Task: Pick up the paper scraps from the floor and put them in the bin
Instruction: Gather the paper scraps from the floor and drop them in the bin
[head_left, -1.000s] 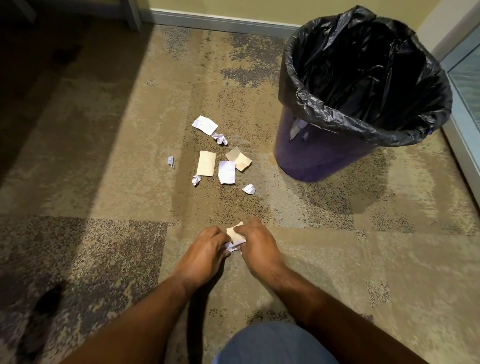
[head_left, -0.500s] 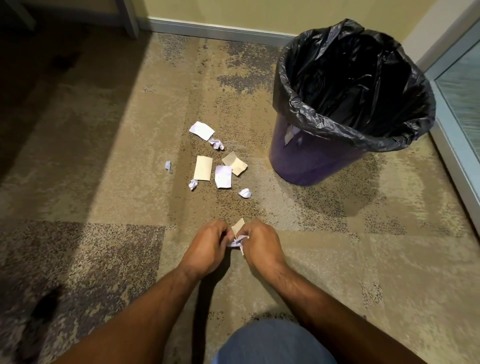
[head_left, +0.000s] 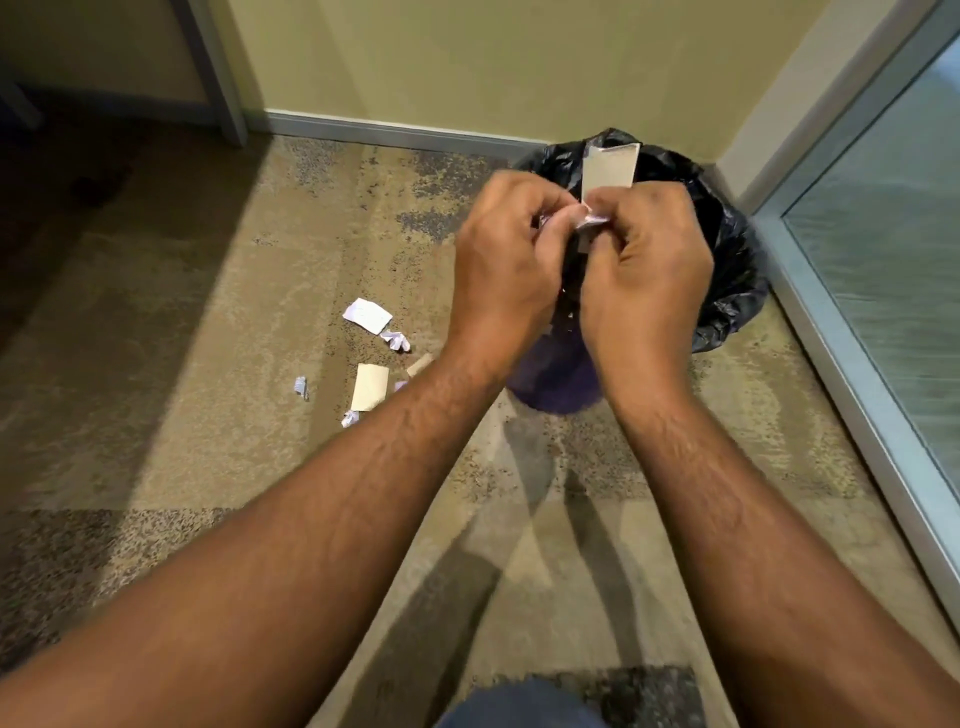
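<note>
hands (head_left: 576, 265) floor→raised | held scraps (head_left: 609, 171) now over bin (head_left: 737, 270)

A tan paper slip (head_left: 609, 170) stands upright with crumpled white bits (head_left: 592, 222) bunched at its base, both in front of the bin's mouth. The bin (head_left: 737, 270) is purple, lined with a black bag, and stands in the corner. On the carpet to its left lie a flat white scrap (head_left: 367, 315), a crumpled one (head_left: 397, 340), a tan rectangle (head_left: 370, 387) and two small white wads (head_left: 301, 387) (head_left: 350, 418).

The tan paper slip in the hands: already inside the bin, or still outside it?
Outside. The tan slip is pinched between left hand and right hand, raised before the bin.
</note>
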